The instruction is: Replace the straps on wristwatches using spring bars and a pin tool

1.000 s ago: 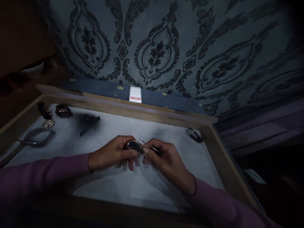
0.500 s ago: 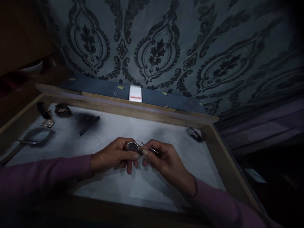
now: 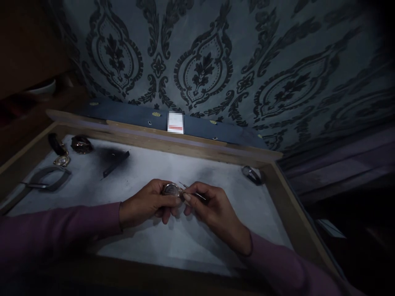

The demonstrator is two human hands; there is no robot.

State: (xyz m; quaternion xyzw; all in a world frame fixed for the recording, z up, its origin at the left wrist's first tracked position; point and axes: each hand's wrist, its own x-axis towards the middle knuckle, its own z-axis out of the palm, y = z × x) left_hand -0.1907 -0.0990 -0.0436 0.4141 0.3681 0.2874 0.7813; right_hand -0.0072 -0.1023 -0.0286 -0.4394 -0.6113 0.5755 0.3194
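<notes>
Between thumb and fingers, my left hand (image 3: pixel 151 201) grips a round watch case (image 3: pixel 171 190) with a shiny metal rim, its dark flat side turned up. At the case's right edge, my right hand (image 3: pixel 212 207) pinches with thumb and forefinger. A slim metal tool (image 3: pixel 200 196), which looks like a thin screwdriver, runs through that hand, and its fine tip points up and left beside the case. Whether the right fingertips also hold a part of the watch, I cannot tell. Both hands are just above the white surface (image 3: pixel 148 238) of a wooden tray.
Raised wooden edges (image 3: pixel 284 201) surround the white surface. On the left lie a gold-toned watch (image 3: pixel 61 160), a dark watch (image 3: pixel 82 144), a grey strap loop (image 3: pixel 55 180) and a dark strip (image 3: pixel 115 164). Another watch (image 3: pixel 251 174) lies near the right edge. Patterned wall behind.
The watch case has tilted slightly, so its face catches more light. Both hands keep almost the same place and grip.
</notes>
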